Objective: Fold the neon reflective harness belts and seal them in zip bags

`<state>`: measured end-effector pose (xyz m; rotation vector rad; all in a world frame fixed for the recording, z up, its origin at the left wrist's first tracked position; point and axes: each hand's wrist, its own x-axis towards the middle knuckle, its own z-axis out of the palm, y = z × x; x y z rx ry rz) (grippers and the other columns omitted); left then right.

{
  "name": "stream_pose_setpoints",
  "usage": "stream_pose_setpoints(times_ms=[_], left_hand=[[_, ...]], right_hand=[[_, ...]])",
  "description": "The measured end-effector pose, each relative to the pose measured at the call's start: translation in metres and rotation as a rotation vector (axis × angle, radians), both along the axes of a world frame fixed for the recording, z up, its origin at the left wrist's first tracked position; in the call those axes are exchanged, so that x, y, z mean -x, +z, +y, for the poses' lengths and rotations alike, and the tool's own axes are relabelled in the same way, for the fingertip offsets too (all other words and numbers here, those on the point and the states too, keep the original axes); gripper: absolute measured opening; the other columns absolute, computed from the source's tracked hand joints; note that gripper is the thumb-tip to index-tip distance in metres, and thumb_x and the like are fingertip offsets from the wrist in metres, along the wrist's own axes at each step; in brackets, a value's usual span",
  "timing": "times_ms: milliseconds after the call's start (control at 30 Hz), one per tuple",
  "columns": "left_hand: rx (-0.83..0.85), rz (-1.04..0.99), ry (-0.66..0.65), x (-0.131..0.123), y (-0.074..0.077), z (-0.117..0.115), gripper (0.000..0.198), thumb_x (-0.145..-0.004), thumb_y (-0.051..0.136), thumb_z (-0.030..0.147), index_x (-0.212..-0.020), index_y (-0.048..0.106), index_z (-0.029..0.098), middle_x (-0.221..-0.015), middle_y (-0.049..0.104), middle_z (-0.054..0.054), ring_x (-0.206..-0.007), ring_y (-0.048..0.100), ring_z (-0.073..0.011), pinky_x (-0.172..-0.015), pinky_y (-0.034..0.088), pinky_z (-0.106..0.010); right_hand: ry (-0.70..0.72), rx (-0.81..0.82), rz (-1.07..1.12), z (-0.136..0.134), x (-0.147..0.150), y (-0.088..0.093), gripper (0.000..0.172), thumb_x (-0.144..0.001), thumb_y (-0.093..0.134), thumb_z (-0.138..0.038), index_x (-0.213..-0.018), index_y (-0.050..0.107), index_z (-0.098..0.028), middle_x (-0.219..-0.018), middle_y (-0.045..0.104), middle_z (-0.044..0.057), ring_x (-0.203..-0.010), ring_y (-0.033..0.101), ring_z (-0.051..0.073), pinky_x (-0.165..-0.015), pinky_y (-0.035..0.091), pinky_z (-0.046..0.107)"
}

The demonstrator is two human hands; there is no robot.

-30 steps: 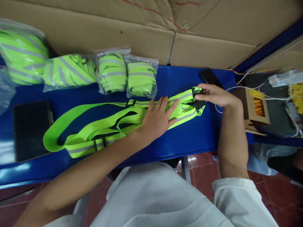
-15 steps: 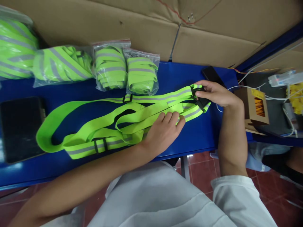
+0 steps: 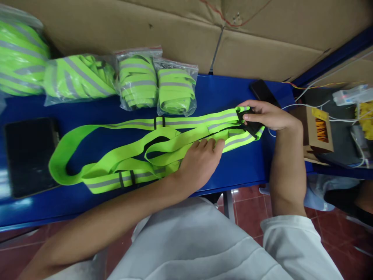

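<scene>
A neon-green reflective strap harness (image 3: pixel 116 151) with grey stripes and black slider buckles lies loosely looped along the blue table. My right hand (image 3: pixel 266 114) pinches its right end, thumb on top, at a black plastic piece (image 3: pixel 253 126) where the straps meet. Near the middle of the harness, my left hand (image 3: pixel 201 161) rests over the straps with its fingers curled round them; the fingertips are partly hidden. To the left the straps fall into a wide open loop.
Several clear bags of rolled green straps, one of them a small bag (image 3: pixel 177 91), line the back of the blue table (image 3: pixel 236 167). A black tablet-like device (image 3: pixel 30 155) lies left, a dark phone (image 3: pixel 264 92) behind my right hand. A cardboard box (image 3: pixel 310 130) and white cables stand right.
The left hand's fingers have drawn in slightly on the straps. My right hand keeps its hold at the harness end. The whole view has shifted a little.
</scene>
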<state>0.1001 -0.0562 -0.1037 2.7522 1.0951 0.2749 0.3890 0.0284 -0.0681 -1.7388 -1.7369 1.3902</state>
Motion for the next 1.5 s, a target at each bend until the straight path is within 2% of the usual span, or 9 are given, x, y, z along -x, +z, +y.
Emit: stream_pose_setpoints(times_ms=[167,367,633,800,933,1067,1233,1367,1500], left_hand=[[0.020,0.038,0.044,0.006,0.008,0.003,0.037,-0.098,0.055,0.010,-0.135,0.052,0.016,-0.099,0.072,-0.005,-0.073,0.070,-0.0203,-0.056,0.044,-0.031],[-0.188,0.096,-0.024,0.003,0.007,-0.007,0.026,-0.095,0.046,-0.001,-0.109,0.062,0.014,-0.096,0.068,-0.009,-0.088,0.070,-0.0260,-0.069,0.054,-0.038],[-0.398,0.041,-0.018,0.002,0.017,-0.018,0.029,-0.101,0.049,0.007,-0.124,0.061,0.019,-0.089,0.067,-0.006,-0.082,0.067,-0.0232,-0.074,0.054,-0.038],[-0.283,-0.007,-0.151,0.002,0.009,-0.036,0.038,-0.099,0.052,0.006,-0.134,0.059,0.018,-0.085,0.062,-0.003,-0.077,0.065,-0.0206,-0.068,0.053,-0.034],[-0.207,0.024,-0.139,0.002,0.005,-0.044,0.038,-0.098,0.054,0.007,-0.133,0.058,0.021,-0.104,0.066,-0.008,-0.094,0.070,-0.0256,-0.080,0.060,-0.040],[-0.252,0.106,-0.046,0.012,0.027,-0.044,0.045,-0.095,0.054,0.003,-0.132,0.056,0.027,-0.133,0.064,-0.015,-0.079,0.070,-0.0219,-0.067,0.059,-0.037],[-0.295,0.162,-0.048,0.035,0.050,-0.034,0.051,-0.094,0.053,0.000,-0.137,0.059,0.027,-0.134,0.066,-0.016,-0.080,0.072,-0.0229,-0.065,0.059,-0.035],[-0.211,0.280,-0.096,0.047,0.029,-0.017,0.054,-0.103,0.057,0.018,-0.156,0.051,0.024,-0.131,0.068,-0.018,-0.095,0.073,-0.0310,-0.076,0.061,-0.044],[-0.166,0.329,-0.138,0.057,0.007,-0.009,0.059,-0.108,0.053,0.036,-0.162,0.045,0.013,-0.147,0.062,-0.022,-0.109,0.071,-0.0355,-0.087,0.059,-0.049]], right_hand=[[0.034,0.020,-0.021,0.000,-0.004,0.000,0.051,-0.078,0.083,-0.057,-0.121,0.074,-0.033,-0.093,0.074,0.001,-0.088,0.067,0.022,-0.083,0.055,0.037],[0.056,0.035,-0.035,0.001,-0.005,-0.002,0.051,-0.077,0.082,-0.060,-0.121,0.073,-0.034,-0.088,0.073,0.000,-0.091,0.067,0.024,-0.084,0.056,0.038],[0.075,0.046,-0.022,0.002,-0.007,-0.004,0.052,-0.079,0.082,-0.060,-0.123,0.072,-0.033,-0.089,0.073,0.000,-0.089,0.067,0.022,-0.081,0.055,0.036],[0.119,0.021,-0.002,0.005,-0.011,-0.008,0.050,-0.082,0.082,-0.058,-0.123,0.072,-0.032,-0.089,0.073,-0.001,-0.086,0.066,0.020,-0.076,0.053,0.031],[0.149,0.033,0.035,0.006,-0.010,-0.009,0.047,-0.083,0.083,-0.053,-0.122,0.072,-0.029,-0.087,0.073,-0.001,-0.084,0.066,0.018,-0.074,0.053,0.030],[0.141,0.060,0.064,0.006,-0.009,-0.009,0.046,-0.082,0.084,-0.051,-0.121,0.071,-0.031,-0.087,0.073,-0.002,-0.083,0.067,0.018,-0.073,0.054,0.030],[0.121,0.080,0.113,0.006,-0.014,-0.014,0.045,-0.081,0.084,-0.049,-0.121,0.072,-0.032,-0.090,0.073,-0.002,-0.085,0.068,0.019,-0.077,0.056,0.031],[0.090,0.052,0.102,0.007,-0.016,-0.017,0.047,-0.079,0.085,-0.047,-0.122,0.073,-0.032,-0.096,0.074,-0.001,-0.090,0.069,0.021,-0.081,0.057,0.032],[0.055,0.024,0.069,0.005,-0.015,-0.015,0.060,-0.078,0.087,-0.048,-0.133,0.069,-0.033,-0.104,0.075,0.001,-0.098,0.069,0.024,-0.087,0.059,0.036]])
